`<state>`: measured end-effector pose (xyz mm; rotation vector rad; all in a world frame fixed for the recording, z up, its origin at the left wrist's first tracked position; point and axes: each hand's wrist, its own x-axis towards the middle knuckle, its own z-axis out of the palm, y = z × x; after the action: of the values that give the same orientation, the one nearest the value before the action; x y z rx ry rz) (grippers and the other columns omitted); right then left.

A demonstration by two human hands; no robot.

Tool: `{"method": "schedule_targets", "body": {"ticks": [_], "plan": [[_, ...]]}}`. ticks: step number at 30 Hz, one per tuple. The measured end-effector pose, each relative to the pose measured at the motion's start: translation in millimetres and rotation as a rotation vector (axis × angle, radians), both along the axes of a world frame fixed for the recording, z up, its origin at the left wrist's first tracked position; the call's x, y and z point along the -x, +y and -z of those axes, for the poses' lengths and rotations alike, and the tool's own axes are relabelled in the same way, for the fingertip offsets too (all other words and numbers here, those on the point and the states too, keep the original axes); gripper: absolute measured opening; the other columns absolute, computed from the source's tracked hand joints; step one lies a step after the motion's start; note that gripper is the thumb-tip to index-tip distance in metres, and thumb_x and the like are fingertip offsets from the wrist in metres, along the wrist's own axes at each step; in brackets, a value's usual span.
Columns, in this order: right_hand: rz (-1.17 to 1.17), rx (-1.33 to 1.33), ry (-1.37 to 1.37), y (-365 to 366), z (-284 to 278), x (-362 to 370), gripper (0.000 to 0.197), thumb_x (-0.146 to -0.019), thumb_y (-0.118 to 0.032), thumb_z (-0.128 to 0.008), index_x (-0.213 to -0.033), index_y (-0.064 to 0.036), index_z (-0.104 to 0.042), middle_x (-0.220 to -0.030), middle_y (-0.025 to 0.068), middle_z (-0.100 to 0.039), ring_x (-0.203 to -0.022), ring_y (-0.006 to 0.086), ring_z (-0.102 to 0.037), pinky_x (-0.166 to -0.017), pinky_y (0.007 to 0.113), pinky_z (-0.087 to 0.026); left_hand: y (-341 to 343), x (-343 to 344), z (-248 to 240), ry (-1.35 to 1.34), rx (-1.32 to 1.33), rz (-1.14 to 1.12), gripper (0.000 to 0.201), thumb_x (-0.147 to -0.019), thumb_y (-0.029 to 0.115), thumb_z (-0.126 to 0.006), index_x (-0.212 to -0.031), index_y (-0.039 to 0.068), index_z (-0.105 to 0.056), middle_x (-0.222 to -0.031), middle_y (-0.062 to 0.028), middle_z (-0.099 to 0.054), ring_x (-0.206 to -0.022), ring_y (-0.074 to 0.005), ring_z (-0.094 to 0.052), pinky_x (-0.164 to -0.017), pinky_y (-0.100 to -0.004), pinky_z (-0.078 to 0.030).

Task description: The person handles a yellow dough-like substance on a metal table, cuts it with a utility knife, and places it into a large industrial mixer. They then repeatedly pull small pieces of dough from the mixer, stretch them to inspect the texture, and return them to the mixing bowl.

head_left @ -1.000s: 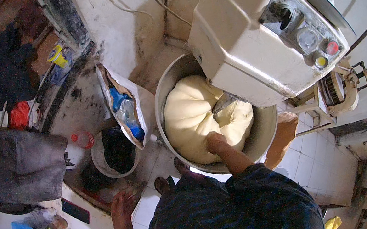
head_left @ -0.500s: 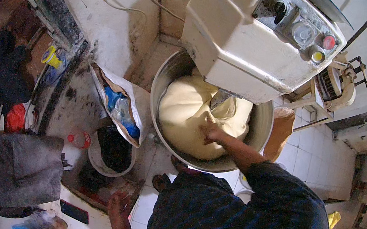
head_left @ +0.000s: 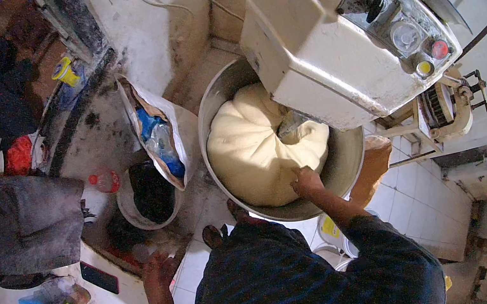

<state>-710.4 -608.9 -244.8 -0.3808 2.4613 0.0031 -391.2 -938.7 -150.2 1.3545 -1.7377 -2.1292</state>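
A large mass of pale dough (head_left: 243,152) fills much of the steel mixing bowl (head_left: 351,163), with folds running toward its middle. A metal mixer part (head_left: 291,123) shows where the dough curls round it. At the near right edge of the dough is my right hand (head_left: 308,182), its fingers curled in; the fingertips seem to touch the dough, and I make out nothing held. My left hand (head_left: 158,273) hangs away from the bowl at the lower left, dim and slightly blurred, fingers loosely apart and apparently holding nothing.
The white mixer head (head_left: 303,45) overhangs the bowl's far right side. Left of the bowl stand an open paper sack (head_left: 177,121) with blue plastic inside and a bucket (head_left: 171,217) of something black. White tubs (head_left: 331,234) stand near my right arm. A phone (head_left: 99,278) lies on the left ledge.
My right hand has drawn back from the dough's middle toward the near right rim, its fingers now curled. The dough has turned and changed shape around the mixer part. My left hand has barely moved.
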Motion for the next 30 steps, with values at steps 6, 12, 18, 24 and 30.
{"method": "schedule_targets", "body": {"ticks": [6,12,18,24,30], "plan": [[-0.006,0.111,-0.219,13,85,-3,0.061,-0.087,-0.031,-0.052,-0.139,-0.0129,-0.026,-0.132,0.0257,-0.033,-0.111,0.0363,-0.048,-0.089,0.046,-0.041,0,3,19,0.109,-0.185,-0.135,0.049,-0.091,0.04,-0.048,-0.12,0.001,-0.042,-0.112,-0.0164,-0.053,-0.103,-0.0271,-0.053,-0.09,-0.039,-0.044],[0.182,-0.019,0.031,17,71,38,0.036,-0.081,-0.027,-0.055,-0.115,-0.016,-0.054,-0.13,0.0132,-0.042,-0.109,0.0343,-0.051,-0.086,0.045,-0.044,4,2,1,0.007,-0.012,0.004,0.047,-0.09,0.038,-0.049,-0.12,0.001,-0.043,-0.112,-0.0168,-0.054,-0.103,-0.027,-0.053,-0.09,-0.0383,-0.044],[0.484,0.07,0.215,55,38,46,0.041,-0.074,-0.028,-0.062,-0.113,-0.02,-0.054,-0.102,0.0145,-0.062,-0.096,0.0308,-0.06,-0.082,0.041,-0.048,4,3,-9,0.037,-0.027,-0.014,0.045,-0.091,0.037,-0.048,-0.12,0.002,-0.044,-0.111,-0.0161,-0.054,-0.102,-0.0263,-0.054,-0.089,-0.0375,-0.044],[0.515,0.205,0.488,48,11,48,0.041,-0.068,-0.031,-0.069,-0.103,-0.0121,-0.058,-0.093,0.016,-0.064,-0.091,0.0333,-0.061,-0.078,0.043,-0.048,-4,11,-10,0.054,-0.13,-0.041,0.041,-0.091,0.037,-0.048,-0.117,0.005,-0.047,-0.109,-0.0116,-0.055,-0.101,-0.0231,-0.054,-0.088,-0.0358,-0.042],[0.774,0.442,0.636,43,-15,35,0.031,-0.07,-0.021,-0.065,-0.101,-0.0143,-0.062,-0.091,0.0159,-0.065,-0.086,0.0331,-0.062,-0.075,0.041,-0.048,-15,12,-14,0.1,-0.151,0.038,0.037,-0.091,0.035,-0.05,-0.115,0.007,-0.049,-0.107,-0.0095,-0.057,-0.098,-0.0216,-0.055,-0.088,-0.035,-0.041]]}}
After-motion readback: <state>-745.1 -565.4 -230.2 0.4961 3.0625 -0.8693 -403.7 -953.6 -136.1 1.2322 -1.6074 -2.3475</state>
